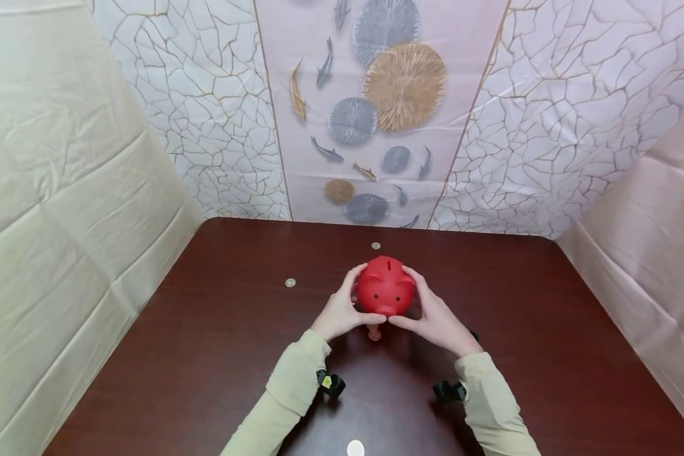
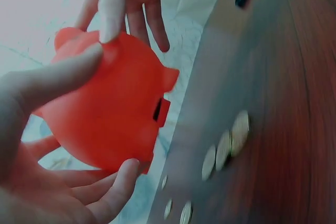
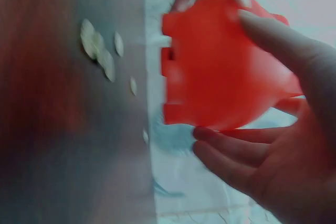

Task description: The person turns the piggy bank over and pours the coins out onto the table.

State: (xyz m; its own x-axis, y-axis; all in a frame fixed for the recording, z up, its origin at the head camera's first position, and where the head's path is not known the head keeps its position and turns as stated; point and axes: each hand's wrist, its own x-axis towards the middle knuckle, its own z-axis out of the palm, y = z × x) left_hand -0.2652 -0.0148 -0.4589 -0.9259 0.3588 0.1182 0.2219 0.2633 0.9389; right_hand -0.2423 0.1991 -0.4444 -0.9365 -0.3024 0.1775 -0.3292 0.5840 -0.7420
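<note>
Both my hands hold a red piggy bank (image 1: 384, 288) above the dark wooden table, its snout towards me and the slot in its back upward. My left hand (image 1: 342, 309) grips one side and my right hand (image 1: 437, 318) the other, thumbs meeting in front below the snout. In the left wrist view, short feet and a dark gap (image 2: 157, 109) appear on the bank's underside. Below it lie several coins (image 2: 224, 148), close together; from the head camera, only a copper-coloured coin (image 1: 374, 334) and part of another show there, the rest hidden.
One silver coin (image 1: 290, 282) lies left of the bank, another coin (image 1: 375, 246) behind it near the table's (image 1: 251, 253) far edge. A patterned cloth (image 1: 216, 114) hangs at the back, pale cloths at both sides. A bright round spot (image 1: 356, 448) shows at the front.
</note>
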